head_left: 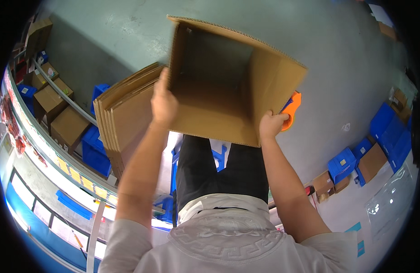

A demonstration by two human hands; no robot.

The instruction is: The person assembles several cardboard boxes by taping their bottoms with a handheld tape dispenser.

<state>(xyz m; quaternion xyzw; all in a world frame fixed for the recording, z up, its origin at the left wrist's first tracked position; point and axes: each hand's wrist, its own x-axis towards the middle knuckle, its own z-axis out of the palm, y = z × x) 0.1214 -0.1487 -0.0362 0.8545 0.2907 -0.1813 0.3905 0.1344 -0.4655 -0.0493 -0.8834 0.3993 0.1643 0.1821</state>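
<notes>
A brown cardboard box point(214, 109), unfolded into a square tube, is held up in front of me above my lap. Grey-green floor shows through its far end. My left hand point(164, 102) is closed on the left wall, its fingers mostly along the outside and slightly blurred. At the right wall's near edge, my right hand point(271, 125) grips the cardboard with the thumb on top. An orange tape dispenser point(292, 110) with a blue part sticks out beyond the right fingers, outside the box; that hand appears to hold it too, though its grip is partly hidden.
Flattened cardboard boxes point(128, 109) stand in a stack left of my left forearm. Farther left are closed cartons point(51, 100), blue bins point(94, 152) and a curved metal rail point(64, 95). More blue bins point(342, 164) and cartons point(322, 183) line the right side.
</notes>
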